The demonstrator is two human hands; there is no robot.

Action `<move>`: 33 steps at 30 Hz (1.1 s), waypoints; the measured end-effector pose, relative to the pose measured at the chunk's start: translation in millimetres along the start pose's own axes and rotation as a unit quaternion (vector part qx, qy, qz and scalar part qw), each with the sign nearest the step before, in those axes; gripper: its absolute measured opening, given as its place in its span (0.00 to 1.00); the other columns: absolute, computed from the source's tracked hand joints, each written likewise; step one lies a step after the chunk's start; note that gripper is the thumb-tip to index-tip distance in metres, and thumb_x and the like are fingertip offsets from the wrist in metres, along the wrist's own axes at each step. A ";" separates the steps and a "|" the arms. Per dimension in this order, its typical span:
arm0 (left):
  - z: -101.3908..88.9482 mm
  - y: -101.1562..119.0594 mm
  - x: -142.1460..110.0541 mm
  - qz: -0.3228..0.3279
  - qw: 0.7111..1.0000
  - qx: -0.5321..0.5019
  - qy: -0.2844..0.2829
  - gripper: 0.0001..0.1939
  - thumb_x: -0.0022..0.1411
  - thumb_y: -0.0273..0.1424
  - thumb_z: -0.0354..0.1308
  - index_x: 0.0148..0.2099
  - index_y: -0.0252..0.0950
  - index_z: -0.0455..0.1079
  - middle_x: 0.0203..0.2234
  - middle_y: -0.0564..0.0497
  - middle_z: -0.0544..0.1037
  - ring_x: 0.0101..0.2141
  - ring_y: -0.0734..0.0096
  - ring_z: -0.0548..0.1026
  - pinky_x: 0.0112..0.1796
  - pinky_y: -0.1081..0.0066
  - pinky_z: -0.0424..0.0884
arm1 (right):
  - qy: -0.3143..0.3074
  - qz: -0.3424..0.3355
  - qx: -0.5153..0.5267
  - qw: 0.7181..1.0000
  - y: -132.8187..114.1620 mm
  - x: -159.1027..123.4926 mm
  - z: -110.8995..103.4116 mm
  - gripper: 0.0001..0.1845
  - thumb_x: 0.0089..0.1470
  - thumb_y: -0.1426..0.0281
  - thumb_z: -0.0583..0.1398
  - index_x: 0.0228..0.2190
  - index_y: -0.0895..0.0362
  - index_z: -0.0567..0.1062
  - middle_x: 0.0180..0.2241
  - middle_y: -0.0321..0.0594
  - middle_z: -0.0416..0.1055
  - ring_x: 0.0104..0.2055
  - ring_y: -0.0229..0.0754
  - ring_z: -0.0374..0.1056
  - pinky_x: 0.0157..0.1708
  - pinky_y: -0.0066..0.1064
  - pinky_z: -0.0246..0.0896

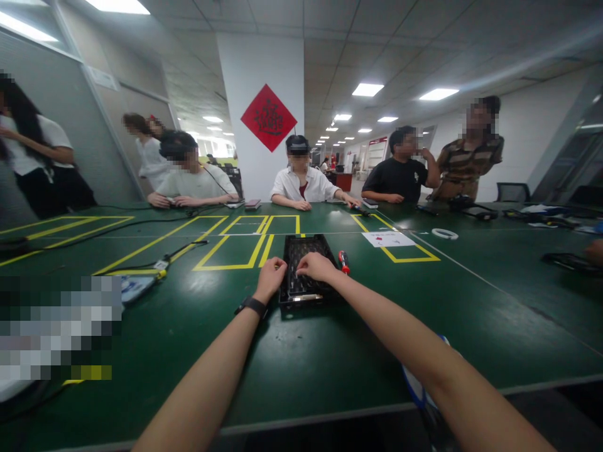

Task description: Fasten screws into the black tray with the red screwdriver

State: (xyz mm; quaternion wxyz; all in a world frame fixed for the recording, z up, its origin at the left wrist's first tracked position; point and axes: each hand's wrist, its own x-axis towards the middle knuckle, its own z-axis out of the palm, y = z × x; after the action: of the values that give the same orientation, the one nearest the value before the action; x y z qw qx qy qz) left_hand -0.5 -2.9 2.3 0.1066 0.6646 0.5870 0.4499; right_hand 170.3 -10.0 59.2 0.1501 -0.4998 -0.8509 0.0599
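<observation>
Bare forearms (pixel 198 370) stretch over the near side of the green counter (pixel 282 370), a dark band (pixel 254 306) around the left wrist. From where I stand, both hands are busy at a black tray (pixel 306 307) that sits on the counter straight ahead of the person. The left grip (pixel 271 276) is at the tray's left wall, thumb and fingertips drawn together; the right grip (pixel 316 267) hangs bent over the inside, its fingertips bunched. Whether either pinches some small piece, I can't tell.

I'd judge the work to be midway: the tray is open and both hands are on it, while a screwdriver (pixel 345 262) lies just beside its right wall, out of either hand. How much is done inside and how much is left, the dim interior doesn't show.

As for the stuff of it, the tray is oblong and looks like hard plastic, upright-walled and slightly glossy, its floor patterned with small repeated shapes. Near its front wall lies a shiny, pale strip (pixel 307 297), perhaps metal. The screwdriver's fat handle is red, smooth-looking. Flat yellow tape (pixel 230 269) marks out boxes on the counter's smooth, light-catching surface.
</observation>
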 end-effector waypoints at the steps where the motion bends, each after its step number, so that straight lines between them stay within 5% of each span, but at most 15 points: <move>1: 0.1 -0.4 0.1 0.000 1.000 0.000 0.001 0.08 0.51 0.31 0.48 0.29 0.34 0.67 0.27 0.50 0.71 0.31 0.71 0.68 0.35 0.71 0.63 | -0.004 0.002 -0.001 1.000 -1.4 2.4 2.2 0.11 0.42 0.62 0.61 0.30 0.53 0.76 0.31 0.37 0.73 0.33 0.36 0.67 0.30 0.23 0.56; 18: 5.9 3.5 1.0 0.012 1.000 -0.003 -0.007 0.07 0.52 0.29 0.48 0.30 0.34 0.67 0.28 0.49 0.71 0.32 0.71 0.68 0.36 0.71 0.64 | -0.022 -0.010 0.010 1.000 17.1 -12.0 -4.3 0.08 0.46 0.70 0.58 0.31 0.58 0.74 0.32 0.40 0.72 0.34 0.35 0.66 0.31 0.22 0.55; 33: 6.0 2.6 1.6 0.009 1.000 -0.011 -0.014 0.07 0.52 0.30 0.48 0.30 0.35 0.66 0.29 0.50 0.69 0.31 0.71 0.67 0.36 0.70 0.64 | -0.099 -0.032 0.050 0.993 22.7 -11.7 -7.1 0.10 0.38 0.76 0.61 0.28 0.61 0.76 0.26 0.39 0.74 0.26 0.33 0.67 0.25 0.19 0.56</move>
State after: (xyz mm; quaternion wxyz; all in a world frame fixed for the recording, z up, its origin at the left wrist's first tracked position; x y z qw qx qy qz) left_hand 5.5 0.0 1.4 0.1179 0.6749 0.5745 0.4478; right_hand 196.8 -9.2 57.9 0.0913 -0.4559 -0.8731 0.1468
